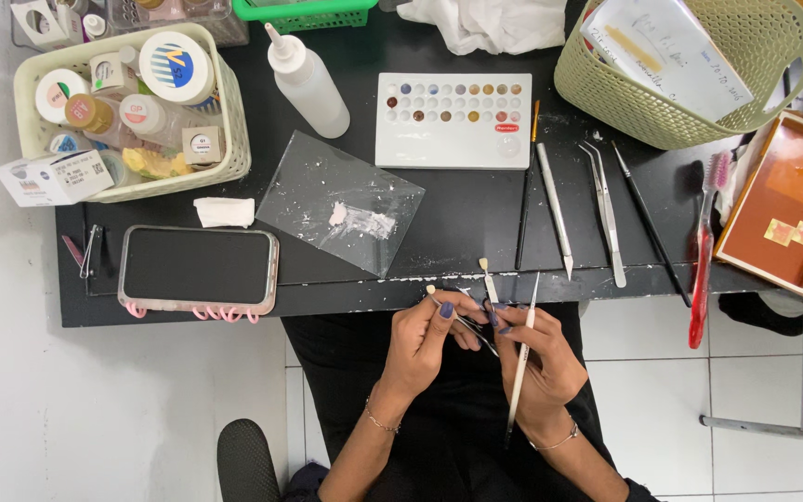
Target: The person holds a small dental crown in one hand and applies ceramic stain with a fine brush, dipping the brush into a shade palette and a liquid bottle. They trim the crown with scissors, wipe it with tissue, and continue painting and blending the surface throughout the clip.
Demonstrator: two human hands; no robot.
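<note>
Below the table edge, both hands met over the lap. Left hand pinched a small tooth-like piece on tweezers, steadying it; right hand gripped two brushes, tips angled toward it, palette within reach.

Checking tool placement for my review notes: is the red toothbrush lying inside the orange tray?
No, the red toothbrush lies on the black table beside the orange tray, its handle overhanging the table's front edge.

A thin pale-handled brush stands near-upright below the black table edge, beside small metal tweezers slanting leftward.
</note>
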